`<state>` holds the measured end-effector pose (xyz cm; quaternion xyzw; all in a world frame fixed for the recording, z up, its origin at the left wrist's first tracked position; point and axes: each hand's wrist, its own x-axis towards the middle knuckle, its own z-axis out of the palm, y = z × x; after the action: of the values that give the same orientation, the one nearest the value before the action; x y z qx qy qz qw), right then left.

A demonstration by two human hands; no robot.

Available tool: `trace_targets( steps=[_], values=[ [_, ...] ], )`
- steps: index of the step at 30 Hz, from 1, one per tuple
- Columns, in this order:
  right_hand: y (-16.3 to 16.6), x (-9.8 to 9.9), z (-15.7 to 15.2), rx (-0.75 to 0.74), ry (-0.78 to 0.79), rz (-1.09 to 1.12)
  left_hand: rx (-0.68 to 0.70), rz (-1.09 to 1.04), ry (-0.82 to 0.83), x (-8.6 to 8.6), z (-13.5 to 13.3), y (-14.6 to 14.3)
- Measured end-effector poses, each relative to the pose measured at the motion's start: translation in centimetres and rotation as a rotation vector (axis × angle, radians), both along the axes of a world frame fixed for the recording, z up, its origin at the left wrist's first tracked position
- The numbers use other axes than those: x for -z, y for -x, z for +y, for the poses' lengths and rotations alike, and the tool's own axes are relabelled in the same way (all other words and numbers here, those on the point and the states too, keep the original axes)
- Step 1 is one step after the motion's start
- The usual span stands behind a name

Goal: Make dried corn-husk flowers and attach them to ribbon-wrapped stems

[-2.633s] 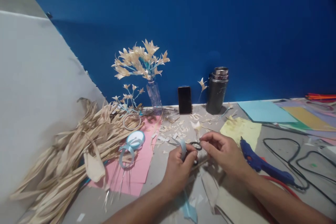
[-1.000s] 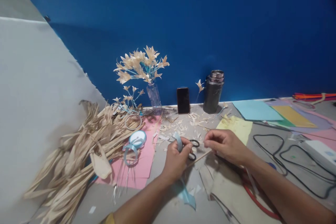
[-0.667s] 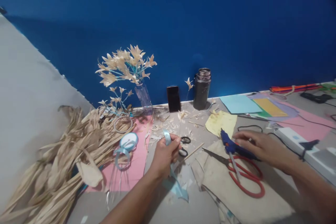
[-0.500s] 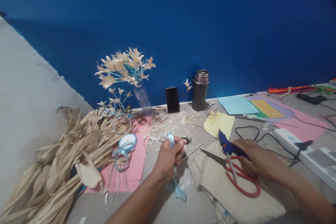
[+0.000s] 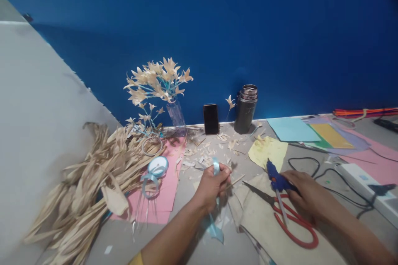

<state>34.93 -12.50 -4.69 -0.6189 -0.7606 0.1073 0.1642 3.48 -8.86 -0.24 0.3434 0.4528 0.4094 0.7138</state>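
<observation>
My left hand [image 5: 214, 186] is closed around a light blue ribbon [image 5: 215, 166], whose loop rises above the fingers. The ribbon's tail [image 5: 215, 232] hangs down to the table. A thin stick [image 5: 236, 180] shows at the fingertips; its other end is hidden. My right hand [image 5: 300, 188] wraps the handle of a blue glue gun [image 5: 275, 176], nozzle pointing up and away, with a glue stick [image 5: 282, 207] in its rear. Red-handled scissors [image 5: 295, 223] lie under the gun on a beige cloth [image 5: 264, 223]. Behind my left hand, a thin dark blade [image 5: 199, 168] is partly hidden.
Dried husks [image 5: 90, 190] heap at the left, beside a ribbon spool [image 5: 158, 167] on pink paper [image 5: 175, 165]. A vase [image 5: 176, 116] of husk flowers, a phone [image 5: 211, 119] and a flask [image 5: 246, 109] stand along the wall. A power strip [image 5: 367, 190] and cables lie right.
The view has swung slightly left, so everything sits further right. My left hand has shifted a little right, covering the dark loops beside it. My right hand still grips the glue gun.
</observation>
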Motion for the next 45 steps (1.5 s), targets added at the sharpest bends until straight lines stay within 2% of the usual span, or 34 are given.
trace_targets(
  steps=[3,5,8,12,16,20,24,26,28,30,31,34,37,40,43,45],
  values=[
    [2.2,-1.6,-1.8,0.173,-0.175,0.179,0.004,0.085,-0.025,0.1,-0.1,-0.1],
    [5.0,-2.7,-3.0,0.242,-0.116,0.389,0.043,0.132,-0.056,0.1,-0.5,-0.4],
    [10.0,-3.9,-3.4,0.249,0.086,0.615,0.128,0.163,-0.103,-0.1,-1.5,-0.9],
    [14.2,-4.7,-2.0,0.238,0.095,0.816,0.215,0.147,-0.099,0.2,-2.9,-1.3],
    [14.2,-5.6,-1.0,0.262,0.208,0.944,0.183,0.097,-0.043,0.8,-3.0,-0.6],
    [12.9,-5.6,-0.3,0.313,0.262,0.852,0.107,0.010,0.015,1.0,-1.9,1.4],
    [12.5,-4.0,0.2,0.233,0.224,0.552,0.253,-0.232,0.172,0.6,-1.4,2.7],
    [12.5,-3.5,-0.1,0.287,0.111,0.414,0.348,-0.325,0.216,0.3,-1.5,2.8],
    [12.5,-3.5,-0.7,0.343,0.018,0.377,0.427,-0.365,0.224,0.2,-1.8,2.6],
    [13.0,-4.1,-1.3,0.303,0.035,0.498,0.492,-0.383,0.225,0.4,-2.0,2.3],
    [13.4,-4.5,-1.5,0.234,0.098,0.609,0.522,-0.389,0.226,0.6,-2.1,2.1],
    [15.0,-5.0,-1.7,0.004,0.396,1.039,0.603,-0.393,0.248,1.2,-2.3,1.5],
    [16.3,-4.3,-1.6,0.019,0.578,1.369,0.649,-0.374,0.299,1.6,-2.4,1.1],
    [16.4,-3.1,-1.5,0.125,0.514,1.424,0.544,-0.350,0.276,1.6,-2.6,1.1],
    [15.8,-2.4,-1.3,0.223,0.365,1.290,0.361,-0.256,0.177,1.5,-2.9,1.1],
    [15.5,-2.5,-1.3,0.281,0.290,1.183,0.294,-0.168,0.118,1.4,-3.0,1.0]
  ],
)
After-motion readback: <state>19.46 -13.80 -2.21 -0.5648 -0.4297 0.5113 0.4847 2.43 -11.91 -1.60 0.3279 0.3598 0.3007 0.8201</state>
